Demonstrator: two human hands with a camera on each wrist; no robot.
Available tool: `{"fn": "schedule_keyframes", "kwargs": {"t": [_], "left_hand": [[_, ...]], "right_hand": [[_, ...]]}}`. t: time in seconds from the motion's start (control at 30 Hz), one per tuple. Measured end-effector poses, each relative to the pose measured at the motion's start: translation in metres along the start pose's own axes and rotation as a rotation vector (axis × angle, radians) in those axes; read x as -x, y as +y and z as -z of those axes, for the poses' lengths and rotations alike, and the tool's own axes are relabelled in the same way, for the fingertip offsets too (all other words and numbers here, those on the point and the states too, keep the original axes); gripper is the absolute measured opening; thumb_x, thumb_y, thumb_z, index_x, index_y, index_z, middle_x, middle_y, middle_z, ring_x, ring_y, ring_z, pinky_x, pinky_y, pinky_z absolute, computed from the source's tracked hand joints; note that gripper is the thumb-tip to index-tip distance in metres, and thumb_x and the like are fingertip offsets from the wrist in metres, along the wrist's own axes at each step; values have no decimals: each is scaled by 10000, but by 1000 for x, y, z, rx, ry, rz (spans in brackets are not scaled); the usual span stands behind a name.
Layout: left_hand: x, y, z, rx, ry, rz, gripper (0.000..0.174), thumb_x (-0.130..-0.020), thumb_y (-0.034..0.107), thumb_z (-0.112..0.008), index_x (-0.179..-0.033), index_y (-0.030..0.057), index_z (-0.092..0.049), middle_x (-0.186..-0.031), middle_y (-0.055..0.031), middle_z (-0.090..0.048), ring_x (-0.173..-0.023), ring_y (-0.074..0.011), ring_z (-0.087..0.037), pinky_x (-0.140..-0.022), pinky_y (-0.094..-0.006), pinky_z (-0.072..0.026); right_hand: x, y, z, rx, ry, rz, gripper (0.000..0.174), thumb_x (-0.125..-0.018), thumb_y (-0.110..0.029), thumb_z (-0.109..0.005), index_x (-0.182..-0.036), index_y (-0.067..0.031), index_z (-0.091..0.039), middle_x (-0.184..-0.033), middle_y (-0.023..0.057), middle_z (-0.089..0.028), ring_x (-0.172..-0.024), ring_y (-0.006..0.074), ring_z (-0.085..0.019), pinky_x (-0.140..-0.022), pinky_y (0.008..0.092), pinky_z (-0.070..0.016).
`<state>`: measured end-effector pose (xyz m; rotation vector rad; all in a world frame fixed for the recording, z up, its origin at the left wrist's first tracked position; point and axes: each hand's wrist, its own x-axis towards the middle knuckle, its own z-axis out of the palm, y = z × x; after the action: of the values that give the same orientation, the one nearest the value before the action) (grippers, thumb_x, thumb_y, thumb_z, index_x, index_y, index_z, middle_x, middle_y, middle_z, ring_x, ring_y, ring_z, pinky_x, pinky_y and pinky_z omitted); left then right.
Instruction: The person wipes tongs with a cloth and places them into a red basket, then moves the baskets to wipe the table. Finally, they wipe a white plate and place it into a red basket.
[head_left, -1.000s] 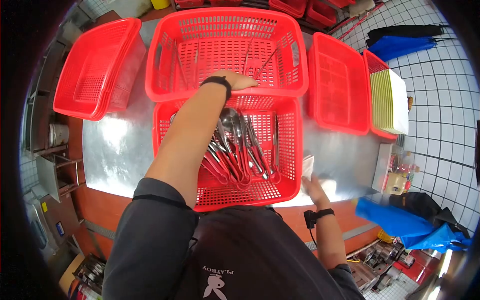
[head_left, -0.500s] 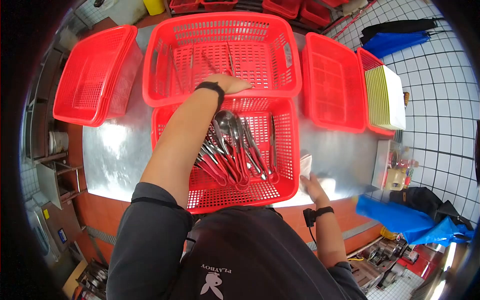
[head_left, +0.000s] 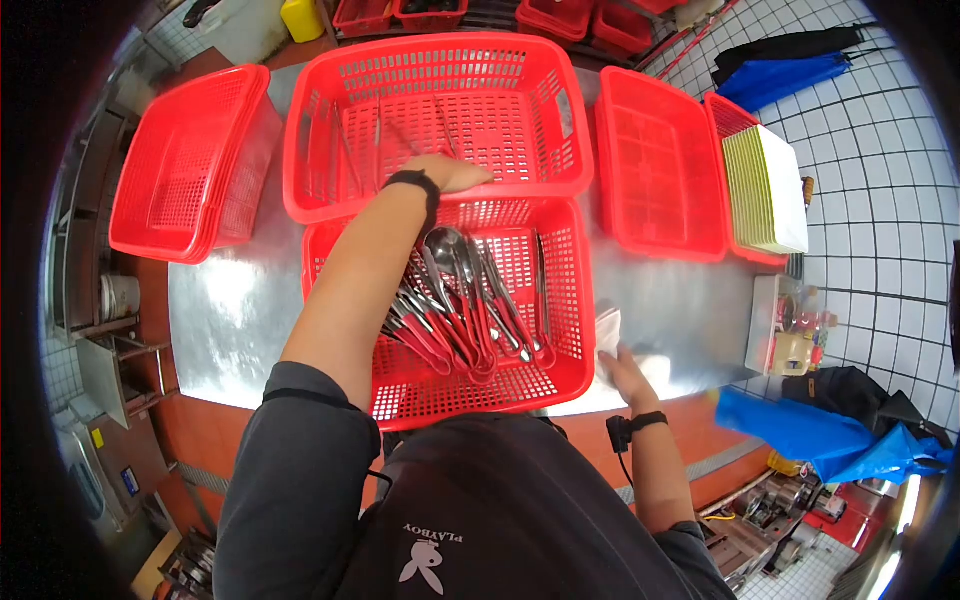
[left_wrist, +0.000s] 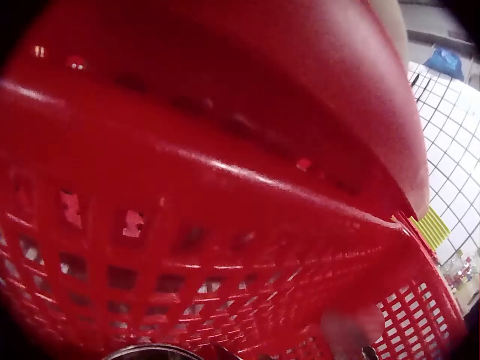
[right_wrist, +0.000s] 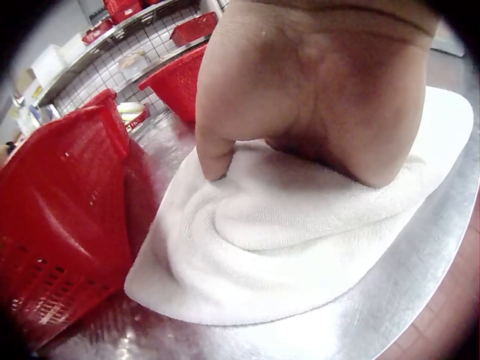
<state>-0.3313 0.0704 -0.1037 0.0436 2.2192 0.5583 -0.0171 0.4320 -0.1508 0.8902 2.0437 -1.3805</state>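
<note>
My left hand (head_left: 450,174) reaches over the near rim of the far red basket (head_left: 305,185). Its curled fingers are mostly hidden inside, at the base of a pair of tongs (head_left: 446,128) whose thin metal arms point away. Another pair (head_left: 346,150) leans further left. In the near red basket (head_left: 560,375) lies a pile of red-handled tongs (head_left: 482,340) with a metal spoon head (head_left: 441,245) among them. My right hand (head_left: 627,378) grips a white towel (right_wrist: 285,277) on the steel table, its fingertips sunk into the folds.
Stacked red baskets (head_left: 195,160) stand at the left of the steel table (head_left: 225,340). At the right are another red basket (head_left: 655,165) and a stack of green-and-white trays (head_left: 762,190). A blue cloth or apron (head_left: 800,430) hangs at the lower right.
The tongs at my left hand have swung from its right side to the left within the far basket. My left hand has shifted slightly left; my right hand stays on the towel.
</note>
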Motion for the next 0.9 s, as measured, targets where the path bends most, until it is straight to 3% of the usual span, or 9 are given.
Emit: {"fn": "schedule_keyframes", "kwargs": {"t": [0.17, 0.27, 0.33, 0.37, 0.47, 0.6, 0.7, 0.77, 0.9], "left_hand": [[5, 3, 0, -48, -6, -42, 709, -854, 569, -467, -1386, 101, -510, -1477, -207, -409, -1371, -339, -400, -1121, -447, -313], [-6, -1, -3, -92, 54, -126, 643, -870, 508, -457, -1331, 71, -558, -1428, -229, -459, -1327, -352, -450, -1092, -458, -345], [0, 0, -5, -156, 208, -203, 556, -880, 457, -448, -1228, 66, -637, -1297, -262, -561, -1210, -404, -536, -1019, -451, -415], [3, -4, -10, -172, 375, -276, 516, -877, 411, -456, -1125, 12, -668, -1157, -275, -627, -1074, -426, -605, -935, -473, -471], [26, 1, -11, -211, 569, -368, 500, -871, 413, -460, -1010, -12, -686, -1045, -254, -667, -944, -418, -648, -856, -493, -502], [53, 2, -3, -344, 698, -372, 378, -847, 367, -547, -1037, 43, -597, -907, -189, -693, -882, -391, -664, -802, -510, -513], [79, -5, 14, -229, 773, -435, 318, -835, 316, -600, -1041, 79, -545, -891, -197, -677, -870, -391, -661, -767, -512, -510], [110, -6, 32, -88, 894, -519, 246, -849, 261, -602, -1013, 85, -549, -890, -198, -667, -867, -391, -657, -754, -493, -510], [187, -16, 55, 402, 1352, -718, 258, -910, 238, -589, -1088, 62, -525, -883, -128, -631, -829, -256, -607, -718, -382, -489]], "right_hand": [[-22, 31, 8, -33, -68, 34, 566, -922, -236, -628, -1340, 81, -414, -1297, 190, -532, -1173, 239, -510, -996, 329, -407], [-13, 20, 5, -6, -10, 36, 561, -922, -247, -630, -1327, 83, -428, -1258, 176, -558, -1138, 228, -527, -970, 323, -421], [-7, 13, 3, -3, 2, 47, 561, -917, -253, -634, -1319, 85, -438, -1236, 170, -571, -1117, 224, -538, -952, 323, -430], [-5, 11, 2, 5, 12, 53, 561, -912, -258, -639, -1311, 87, -448, -1213, 164, -584, -1095, 220, -549, -933, 323, -439], [-4, 10, -2, 33, 89, 41, 532, -891, -253, -660, -1268, 85, -494, -1176, 153, -600, -1034, 217, -575, -874, 326, -468], [-31, 44, 3, -66, 35, 76, 537, -872, -250, -675, -1262, 82, -516, -1183, 164, -597, -1017, 225, -588, -847, 340, -485], [-58, 79, 0, 7, 98, 86, 592, -840, -272, -700, -1280, 80, -519, -1194, 200, -594, -1024, 255, -603, -829, 351, -498], [-72, 95, -3, 91, 182, 152, 678, -819, -363, -691, -1310, 67, -508, -1220, 245, -585, -1101, 331, -594, -899, 398, -483], [-75, 103, -10, 277, 279, 174, 725, -806, -454, -659, -1332, 21, -504, -1274, 270, -552, -1191, 399, -535, -981, 465, -434]]}}
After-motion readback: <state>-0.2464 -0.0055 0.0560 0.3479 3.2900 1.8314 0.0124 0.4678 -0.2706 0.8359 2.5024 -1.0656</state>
